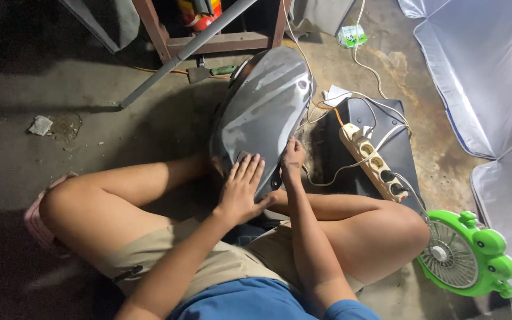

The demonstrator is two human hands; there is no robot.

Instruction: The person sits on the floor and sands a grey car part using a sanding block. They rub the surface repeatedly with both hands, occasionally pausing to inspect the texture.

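A power strip (373, 161) and a green fan (466, 253) lie beside the shiny metal tank (262, 115). The left hand (241, 188) lies flat with spread fingers on the tank; the right hand (292, 160) grips its edge.

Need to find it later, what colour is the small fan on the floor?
Bright green fan with a white centre, in the head view.

One head-worn camera looks steeply down from above you, close over your lap and knees, taking in the concrete floor (90, 142) ahead.
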